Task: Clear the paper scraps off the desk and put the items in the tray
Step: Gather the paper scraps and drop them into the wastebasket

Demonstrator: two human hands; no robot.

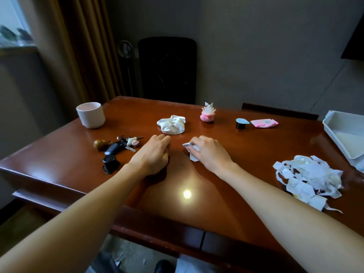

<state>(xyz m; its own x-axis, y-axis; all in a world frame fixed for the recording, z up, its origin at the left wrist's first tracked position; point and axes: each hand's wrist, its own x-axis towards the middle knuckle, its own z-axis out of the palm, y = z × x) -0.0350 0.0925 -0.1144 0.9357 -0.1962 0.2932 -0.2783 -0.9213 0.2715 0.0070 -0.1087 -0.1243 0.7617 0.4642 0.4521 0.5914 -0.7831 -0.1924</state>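
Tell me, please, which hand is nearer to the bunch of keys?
The left. The left hand is just right of the bunch of keys; the right hand, gripping a paper scrap, lies farther right.

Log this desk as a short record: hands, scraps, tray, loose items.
left hand: knuckles up on the desk, fingers curled; any hold is hidden
right hand: grips a white paper scrap
scrap pile: on the desk, near right, outside the tray
tray: white, at the desk's right edge, partly out of frame
loose items: cup, keys, crumpled white wad, pink packet, all outside the tray
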